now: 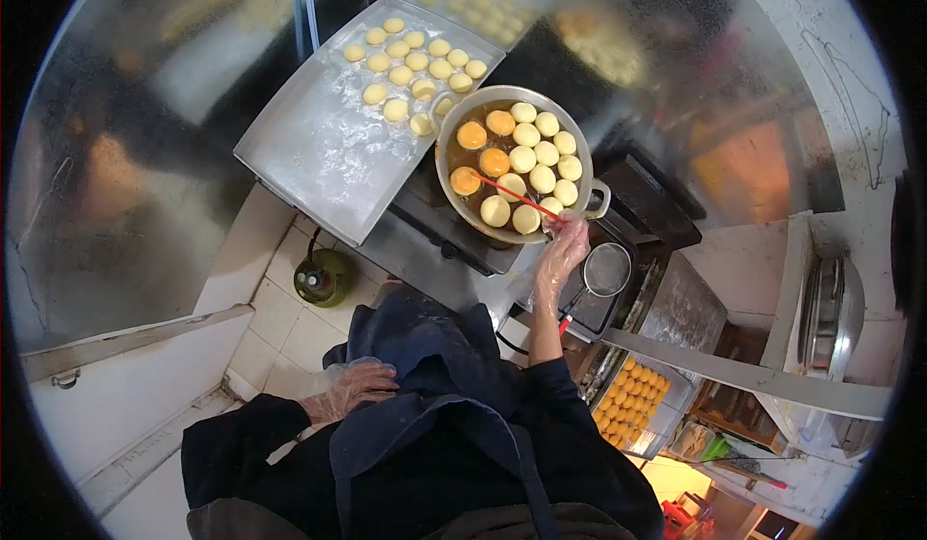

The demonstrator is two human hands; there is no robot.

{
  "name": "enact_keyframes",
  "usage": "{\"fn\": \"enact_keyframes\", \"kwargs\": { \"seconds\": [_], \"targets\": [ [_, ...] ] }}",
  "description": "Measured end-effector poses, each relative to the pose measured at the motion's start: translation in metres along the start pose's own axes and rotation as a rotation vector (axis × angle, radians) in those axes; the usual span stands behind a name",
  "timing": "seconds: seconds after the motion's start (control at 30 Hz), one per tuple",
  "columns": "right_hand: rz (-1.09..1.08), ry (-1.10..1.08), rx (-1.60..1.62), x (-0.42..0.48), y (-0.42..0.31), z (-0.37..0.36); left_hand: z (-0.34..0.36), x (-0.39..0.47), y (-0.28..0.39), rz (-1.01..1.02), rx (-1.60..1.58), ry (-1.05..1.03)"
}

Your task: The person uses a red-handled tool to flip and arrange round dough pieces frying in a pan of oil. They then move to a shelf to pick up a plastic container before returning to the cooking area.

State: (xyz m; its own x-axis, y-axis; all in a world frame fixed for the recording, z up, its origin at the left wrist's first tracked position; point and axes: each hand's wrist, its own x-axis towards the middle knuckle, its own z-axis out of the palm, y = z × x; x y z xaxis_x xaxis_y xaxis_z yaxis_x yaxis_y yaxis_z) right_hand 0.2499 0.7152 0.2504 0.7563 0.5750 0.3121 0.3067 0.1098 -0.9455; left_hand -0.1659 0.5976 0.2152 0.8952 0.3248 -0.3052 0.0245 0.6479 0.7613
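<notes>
My right hand (563, 250), in a clear plastic glove, grips a thin red stick (523, 198) that reaches over a wide metal pan (443, 167) of oil. The stick's far tip meets or overlaps a browned dough ball (465, 181) at the pan's left side. Several pale dough balls (522, 158) float on the right and at the front, while a few golden ones sit on the left. My left hand (362, 388), also gloved, rests against the dark apron (434, 366) at my waist; its fingertips are partly hidden and I see nothing held.
A floured metal tray (311, 156) with several raw dough balls (400, 75) adjoins the pan's left. A wire strainer (607, 270) lies on a dark tray (615, 315) at the right. Browned balls (630, 402) fill another tray lower right. A green gas cylinder (326, 278) stands on the floor.
</notes>
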Motion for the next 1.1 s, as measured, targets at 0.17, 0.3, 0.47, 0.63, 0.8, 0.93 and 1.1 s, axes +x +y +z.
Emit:
{"fn": "enact_keyframes", "kwargs": {
  "seconds": [0.17,0.3,0.47,0.63,0.8,0.93,1.1],
  "targets": [
    [-0.021,-0.020,0.034,-0.009,0.001,0.001,-0.024,-0.001,-0.036,0.050,0.217,-0.061],
    [-0.093,0.155,-0.013,-0.009,0.004,-0.019,-0.007,-0.003,-0.019,-0.038,-0.174,0.038],
    [-0.114,0.285,-0.134,-0.011,0.001,-0.046,-0.015,0.003,-0.017,0.365,1.161,-0.090],
    [-0.052,0.269,-0.151,-0.019,0.010,-0.050,-0.011,0.005,-0.015,0.326,0.860,-0.035],
    [-0.078,0.337,-0.116,-0.023,0.016,-0.049,-0.008,0.002,-0.015,0.179,0.757,-0.056],
    [-0.062,0.262,-0.026,-0.021,0.018,-0.047,0.002,-0.002,-0.005,-0.071,-0.092,0.082],
    [-0.040,0.215,-0.035,-0.021,0.018,-0.044,0.001,-0.003,-0.001,-0.135,-0.213,0.140]
  ]
}}
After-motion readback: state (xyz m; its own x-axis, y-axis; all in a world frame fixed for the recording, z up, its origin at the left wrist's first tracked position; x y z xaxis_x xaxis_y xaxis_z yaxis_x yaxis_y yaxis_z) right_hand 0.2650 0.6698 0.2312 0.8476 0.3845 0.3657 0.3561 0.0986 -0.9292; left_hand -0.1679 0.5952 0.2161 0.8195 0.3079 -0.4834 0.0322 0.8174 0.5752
